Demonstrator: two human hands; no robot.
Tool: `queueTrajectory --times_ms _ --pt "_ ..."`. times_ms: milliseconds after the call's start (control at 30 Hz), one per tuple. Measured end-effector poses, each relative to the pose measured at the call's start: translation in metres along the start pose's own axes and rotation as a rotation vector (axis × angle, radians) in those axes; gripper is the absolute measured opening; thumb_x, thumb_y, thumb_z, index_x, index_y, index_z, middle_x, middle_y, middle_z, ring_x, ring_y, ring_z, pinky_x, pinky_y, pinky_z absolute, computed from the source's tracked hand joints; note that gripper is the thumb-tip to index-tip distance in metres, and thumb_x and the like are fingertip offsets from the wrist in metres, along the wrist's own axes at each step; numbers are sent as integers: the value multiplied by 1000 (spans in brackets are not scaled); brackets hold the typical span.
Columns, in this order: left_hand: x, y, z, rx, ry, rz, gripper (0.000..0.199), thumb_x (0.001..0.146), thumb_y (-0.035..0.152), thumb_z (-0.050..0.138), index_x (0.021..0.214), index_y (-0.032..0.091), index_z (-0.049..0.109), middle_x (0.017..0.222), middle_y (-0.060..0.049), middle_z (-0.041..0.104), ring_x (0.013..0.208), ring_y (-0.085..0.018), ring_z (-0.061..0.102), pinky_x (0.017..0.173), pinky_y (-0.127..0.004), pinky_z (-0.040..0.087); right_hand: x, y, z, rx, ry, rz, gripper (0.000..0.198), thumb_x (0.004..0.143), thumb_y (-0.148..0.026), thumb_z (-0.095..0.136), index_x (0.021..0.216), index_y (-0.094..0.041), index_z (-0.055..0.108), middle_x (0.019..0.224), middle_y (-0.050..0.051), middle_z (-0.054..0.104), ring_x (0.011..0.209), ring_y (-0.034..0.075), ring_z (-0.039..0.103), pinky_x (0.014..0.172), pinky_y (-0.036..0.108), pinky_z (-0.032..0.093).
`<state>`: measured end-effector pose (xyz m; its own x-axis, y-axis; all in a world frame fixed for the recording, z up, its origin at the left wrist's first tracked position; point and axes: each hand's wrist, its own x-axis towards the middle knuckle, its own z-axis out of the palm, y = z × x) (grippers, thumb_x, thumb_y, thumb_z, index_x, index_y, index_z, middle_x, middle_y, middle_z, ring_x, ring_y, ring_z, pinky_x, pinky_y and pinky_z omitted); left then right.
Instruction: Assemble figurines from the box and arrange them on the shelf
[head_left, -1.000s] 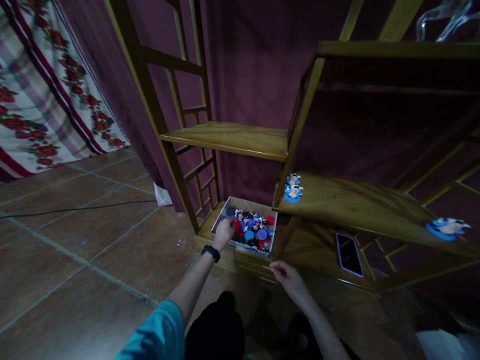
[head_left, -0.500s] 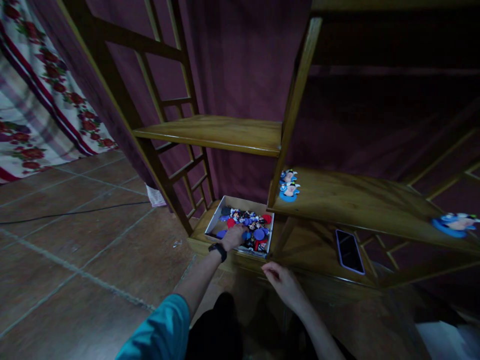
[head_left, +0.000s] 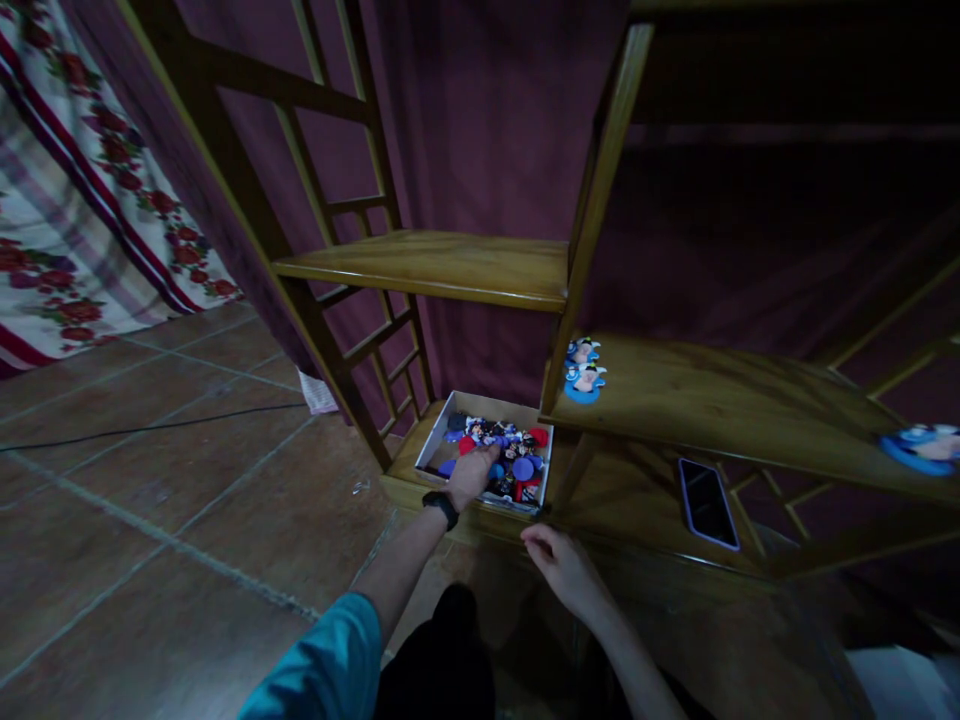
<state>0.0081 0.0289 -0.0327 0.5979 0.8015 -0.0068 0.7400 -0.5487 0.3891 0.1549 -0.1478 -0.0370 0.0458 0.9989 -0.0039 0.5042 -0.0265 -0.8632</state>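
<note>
My left hand [head_left: 472, 473], with a dark band on its wrist, reaches into a shallow cardboard box [head_left: 435, 440] on the bottom shelf. Its fingertips are among many small figurines [head_left: 517, 445] with red, purple, blue and black parts. Whether the fingers have hold of one is hidden. My right hand [head_left: 559, 560] hovers in front of the shelf's edge, to the right of the box, with fingers curled and thumb near them. Nothing shows in it. Two small blue-based figurines [head_left: 583, 380] stand on the middle right shelf by the upright post.
Another blue-based figurine [head_left: 922, 448] lies at the shelf's right end. A phone [head_left: 707, 503] rests on the bottom right shelf. The wooden upright [head_left: 604, 200] and the left shelf board [head_left: 427, 262] frame the box. A black cable [head_left: 150, 428] crosses the tiled floor.
The view has shifted slightly, moving the shelves a little to the right. My left hand stays in the box, its fingers reaching slightly farther in. My right hand hardly moves.
</note>
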Motion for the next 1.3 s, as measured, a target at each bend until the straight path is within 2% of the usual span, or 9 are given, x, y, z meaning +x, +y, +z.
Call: queueTrajectory --times_ms 200,267,367,600,733,867,1000,1167,1300 --pt "-20 1 -6 -564 287 -225 16 73 17 55 89 17 59 89 -5 62 85 -17 57 77 -28 43 5 1 1 82 64 45 21 77 -33 50 91 -27 64 85 3 69 82 20 64 78 33 48" --pt "-32 11 -6 -929 237 -287 20 72 23 59 89 14 59 82 -5 64 76 -14 58 70 -26 45 8 -1 2 211 123 96 25 75 -37 53 95 -26 63 87 3 68 81 20 64 74 33 50" --pt "-53 32 -2 -1313 -34 -299 31 65 29 68 90 13 60 82 -6 65 68 -12 59 65 -25 45 12 -8 4 489 186 211 36 74 -45 53 102 -24 60 90 5 66 76 19 64 64 32 54" --pt "-74 63 7 -1388 -69 -285 29 56 25 75 77 12 61 70 -1 64 61 -10 57 59 -21 43 16 -12 5 707 158 262 35 66 -45 64 89 -19 63 76 2 63 62 15 59 57 30 55" --pt "-72 67 6 -1599 -144 -513 28 64 27 71 85 12 59 74 -7 67 67 -15 63 64 -26 48 17 -14 4 534 232 163 31 74 -42 55 94 -20 63 80 4 65 68 18 61 61 31 54" --pt "-70 75 3 -1847 -151 -589 17 75 25 62 83 10 59 75 -11 67 67 -16 64 68 -29 50 15 -21 6 186 331 -30 25 79 -30 49 97 -24 65 93 5 62 86 19 59 79 32 48" --pt "-69 78 -6 -1969 -121 -691 9 80 16 52 80 10 58 67 -7 64 59 -13 62 64 -25 51 15 -25 7 171 299 -116 32 77 -22 49 106 -26 61 104 4 59 95 19 57 87 32 45" --pt "-67 73 -20 -2059 -224 -739 17 80 12 47 93 10 58 78 -11 66 73 -18 65 68 -31 52 16 -21 4 335 302 -69 30 77 -25 49 106 -26 59 104 3 59 90 18 59 77 31 50" --pt "-55 65 -24 -2044 -127 -750 17 78 14 50 93 12 58 80 -11 65 70 -17 64 63 -30 52 16 -14 4 307 340 -40 27 77 -26 48 101 -25 62 98 3 61 79 16 60 67 29 52"
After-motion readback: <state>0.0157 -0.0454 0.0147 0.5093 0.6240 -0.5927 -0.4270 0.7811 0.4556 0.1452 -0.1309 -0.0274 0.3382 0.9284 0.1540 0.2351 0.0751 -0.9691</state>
